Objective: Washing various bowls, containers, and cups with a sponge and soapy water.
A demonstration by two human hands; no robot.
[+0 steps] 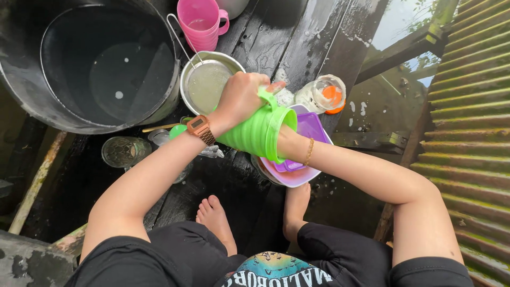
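Scrubbing inside the green jug (pixel 255 133)
Your left hand (pixel 241 95) clenches its handle; your right hand's fingers are hidden inside, grip unclear; reach the bottom.

Wet dark plank floor (pixel 313 32) across the frame's centre. Mossy corrugated roofing (pixel 473 106) along the right edge. Daylight, outdoors; foliage at upper right.

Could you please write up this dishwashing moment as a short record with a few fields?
Setting: wet dark wooden boards
Left hand: grips the green jug by its handle side, tilted on its side
Right hand: inside the green jug, hidden; only the wrist shows
Under the jug: purple container on stacked plates
Nearby: metal bowl of cloudy water, pink jug, large black tub, drinking glass, clear jar with orange lid
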